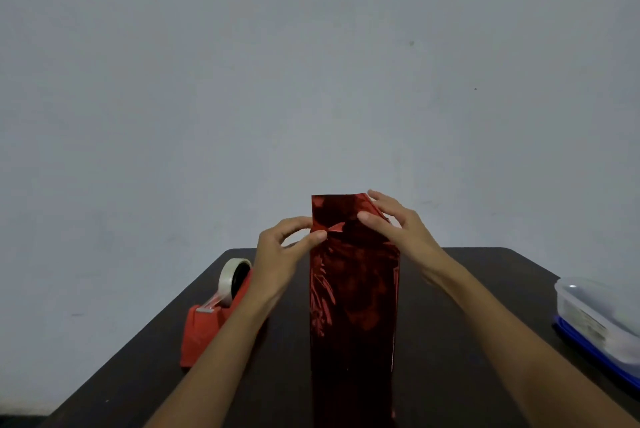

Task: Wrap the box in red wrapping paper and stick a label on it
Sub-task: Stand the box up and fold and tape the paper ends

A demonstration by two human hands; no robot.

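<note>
A tall box (353,306) covered in shiny red wrapping paper stands upright in the middle of the dark table. The paper sticks up loose above the box's top end. My left hand (284,247) pinches the paper's left edge near the top between thumb and fingers. My right hand (394,223) holds the upper right corner of the paper, thumb on the near face and fingers behind it. No label shows in the head view.
A red tape dispenser (214,310) with a roll of clear tape sits left of the box, partly behind my left forearm. A clear plastic container with a blue base (599,320) stands at the table's right edge. A plain grey wall is behind the table (467,289).
</note>
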